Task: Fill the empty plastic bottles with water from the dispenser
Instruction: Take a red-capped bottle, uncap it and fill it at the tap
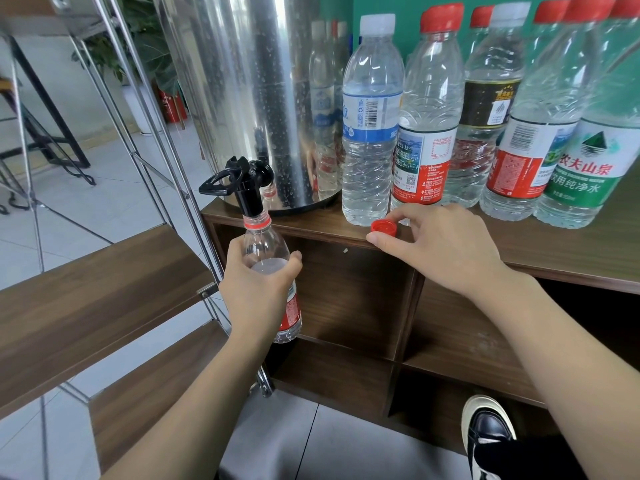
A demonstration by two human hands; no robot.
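The left hand [254, 289] grips a clear, ribbed plastic bottle with a red label [268, 271], its open neck held up under the black plastic tap [242, 183] of the polished steel dispenser [242, 81], presumably to catch water; the right hand [438, 245] pinches the small red ridged cap [383, 227] at the brown wooden desk [571, 251] edge, likely keeping it ready for resealing.

To my left stands a metal-framed rack with brown wooden shelves [104, 292]. Behind it I see a green plant [145, 46] and something red [173, 105] on the tiled floor [104, 199]. My black shoe [488, 434] is near the wooden cabinet [450, 327].
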